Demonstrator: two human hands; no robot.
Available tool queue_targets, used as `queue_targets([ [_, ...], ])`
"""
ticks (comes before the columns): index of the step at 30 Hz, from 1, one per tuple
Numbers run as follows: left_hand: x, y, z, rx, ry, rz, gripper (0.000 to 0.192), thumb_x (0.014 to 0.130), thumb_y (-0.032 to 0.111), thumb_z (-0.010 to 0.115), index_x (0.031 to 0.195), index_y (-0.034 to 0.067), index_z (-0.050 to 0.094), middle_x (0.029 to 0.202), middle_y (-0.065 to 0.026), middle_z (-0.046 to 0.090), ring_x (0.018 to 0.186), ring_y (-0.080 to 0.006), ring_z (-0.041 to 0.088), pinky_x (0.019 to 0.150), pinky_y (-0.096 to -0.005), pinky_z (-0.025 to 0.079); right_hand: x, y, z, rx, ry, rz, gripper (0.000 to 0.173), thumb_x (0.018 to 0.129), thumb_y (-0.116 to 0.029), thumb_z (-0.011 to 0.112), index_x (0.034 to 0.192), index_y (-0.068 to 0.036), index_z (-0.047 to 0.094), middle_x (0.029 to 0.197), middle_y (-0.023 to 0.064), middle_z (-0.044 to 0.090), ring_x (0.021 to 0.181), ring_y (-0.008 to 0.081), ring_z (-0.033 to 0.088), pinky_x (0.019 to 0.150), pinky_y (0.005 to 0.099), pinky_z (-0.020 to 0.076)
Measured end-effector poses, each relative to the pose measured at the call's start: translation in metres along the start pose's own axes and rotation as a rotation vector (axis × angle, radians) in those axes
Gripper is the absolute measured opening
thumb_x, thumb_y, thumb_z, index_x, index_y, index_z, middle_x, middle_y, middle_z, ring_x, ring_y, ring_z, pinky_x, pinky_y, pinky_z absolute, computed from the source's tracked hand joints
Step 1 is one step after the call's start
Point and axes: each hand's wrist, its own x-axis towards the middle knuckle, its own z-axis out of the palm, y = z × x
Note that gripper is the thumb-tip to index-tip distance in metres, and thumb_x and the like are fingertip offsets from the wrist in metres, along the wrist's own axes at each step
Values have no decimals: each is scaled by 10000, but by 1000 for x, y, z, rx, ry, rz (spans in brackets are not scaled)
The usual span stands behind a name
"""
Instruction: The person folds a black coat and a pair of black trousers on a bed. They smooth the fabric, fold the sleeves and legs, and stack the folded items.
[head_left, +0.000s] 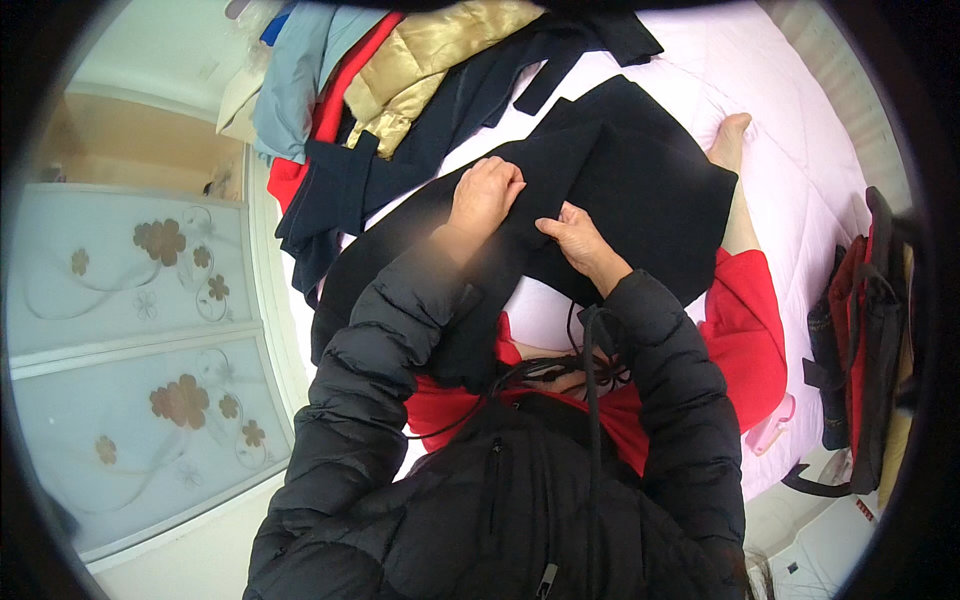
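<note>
A black cloth garment (645, 202) lies spread across the bed and over my legs, with a long part running down toward my lap. My left hand (486, 196) rests on its upper left part, fingers curled down; whether they pinch the cloth is hard to see. Close by on the right, my right hand (581, 236) grips the garment near the lower end of a folded edge, thumb pointing left. A small gap separates the two hands.
Piled clothes lie at upper left: a gold padded jacket (420, 67), a light blue garment (289, 97), a dark navy garment (405, 169). Pink quilted bedding (802, 172) covers the bed. Black cords (551, 365) cross my lap. Bags (874, 322) stand right; a flowered cabinet (135, 300) stands left.
</note>
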Motion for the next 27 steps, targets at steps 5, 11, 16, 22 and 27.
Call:
queue_targets([
  [5,14,4,-3,-195,60,-71,120,820,94,644,816,9,559,774,-143,575,758,-330,571,691,-392,457,-2,0,0,-9,0,-17,333,820,59,583,1147,8,551,1074,69,639,940,170,619,857,287,494],
  [11,56,12,15,-135,-35,66,138,780,95,675,827,18,570,793,-148,586,794,-339,571,731,-410,451,-1,3,-1,-19,-14,-18,289,825,48,593,1109,11,549,1037,69,638,905,161,625,820,277,503],
  [16,70,13,35,-48,-109,109,161,749,113,707,849,43,602,837,-114,591,851,-315,571,755,-400,467,-1,3,-1,-50,4,-16,259,827,31,610,1078,15,546,999,63,633,885,147,618,796,273,502],
  [22,73,6,45,35,-198,163,134,760,117,696,847,49,619,835,-101,592,861,-298,578,756,-391,472,-3,0,-3,-129,24,20,243,831,26,605,1066,22,547,1004,71,634,886,157,615,803,291,498],
  [27,72,-5,33,-193,39,73,84,810,99,652,805,27,609,773,-127,597,739,-283,602,692,-365,481,-3,3,-2,-45,-18,-16,258,830,14,608,1081,31,553,1061,98,634,946,183,616,853,311,494],
])
